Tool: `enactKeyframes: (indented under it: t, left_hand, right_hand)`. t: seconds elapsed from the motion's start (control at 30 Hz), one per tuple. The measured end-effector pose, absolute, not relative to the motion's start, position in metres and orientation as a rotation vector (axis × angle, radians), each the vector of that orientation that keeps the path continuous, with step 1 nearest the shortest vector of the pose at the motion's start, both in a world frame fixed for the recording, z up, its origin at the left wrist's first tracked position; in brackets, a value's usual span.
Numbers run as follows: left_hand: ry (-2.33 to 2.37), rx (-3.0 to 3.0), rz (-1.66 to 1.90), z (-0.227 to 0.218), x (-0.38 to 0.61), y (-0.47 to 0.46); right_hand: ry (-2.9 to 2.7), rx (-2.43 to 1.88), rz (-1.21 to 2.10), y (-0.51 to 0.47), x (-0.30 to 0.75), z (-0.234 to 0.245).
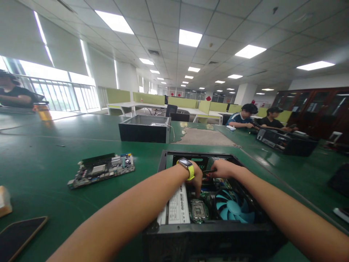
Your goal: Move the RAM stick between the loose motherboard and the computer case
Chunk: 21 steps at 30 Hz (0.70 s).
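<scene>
Open computer case (212, 230) lies at five o'clock.
Inside, toward its twelve, left hand (197, 180) and right hand (223, 169) are just apart; I cannot tell what either grips. Blue fan (233, 207) at its four.

We look through 1 head-worn camera, facing forward and slightly down. The case (218, 234) sits near below us, the ceiling (160, 22) stretching far ahead.
</scene>
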<state>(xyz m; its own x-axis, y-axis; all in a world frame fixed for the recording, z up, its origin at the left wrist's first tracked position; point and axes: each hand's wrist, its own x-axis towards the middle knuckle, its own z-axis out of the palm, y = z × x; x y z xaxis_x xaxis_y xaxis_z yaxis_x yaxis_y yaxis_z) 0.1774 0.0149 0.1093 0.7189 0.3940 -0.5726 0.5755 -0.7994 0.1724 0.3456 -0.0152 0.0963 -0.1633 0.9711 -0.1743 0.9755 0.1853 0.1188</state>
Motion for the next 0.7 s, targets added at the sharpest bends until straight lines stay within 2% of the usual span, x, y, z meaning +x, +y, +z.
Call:
enactKeyframes:
  t: [0.07,0.17,0.23,0.3,0.63,0.7]
  left_hand:
    - [0.711,2.671,-0.662,0.132,0.167,0.014]
    - [0.717,2.805,-0.286,0.156,0.138,0.016]
    - [0.751,2.823,-0.091,0.162,0.117,0.017]
    - [0.742,2.8,-0.05,0.162,0.103,0.014]
    - [0.658,2.825,-0.886,0.134,0.164,-0.008]
    - [0.679,2.76,-0.923,0.12,0.179,-0.004]
  right_hand:
    - [2.299,1.983,-0.065,-0.018,0.346,0.106]
    - [2.508,2.124,-0.073,-0.027,0.337,0.124]
    - [2.658,2.173,0.019,-0.034,0.328,0.135]
    - [2.712,2.181,0.156,-0.039,0.319,0.141]
    - [2.316,1.754,0.273,-0.032,0.324,0.101]
    - [2.3,1.704,0.277,-0.031,0.327,0.097]
